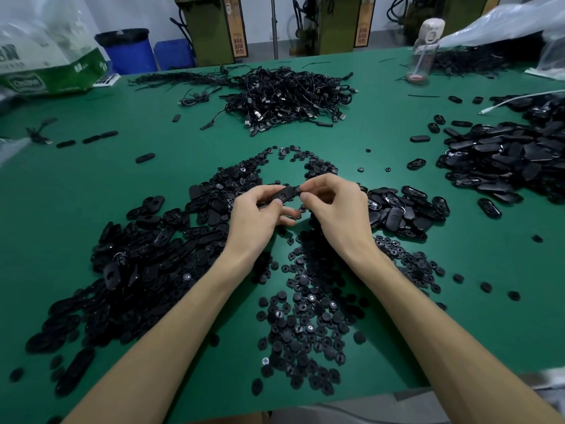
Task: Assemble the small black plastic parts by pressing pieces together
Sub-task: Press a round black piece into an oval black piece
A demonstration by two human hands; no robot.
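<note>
Mid-table, left hand (256, 215) and right hand (336, 209) pinch one oval shell (282, 192).

The right hand (333, 206) hides most of the small black piece (298, 189) it pinches, so its shape cannot be told. The left hand (256, 215) covers part of the oval black plastic shell (282, 194); the heap of black oval shells (504, 160) is cut by the right edge.
</note>
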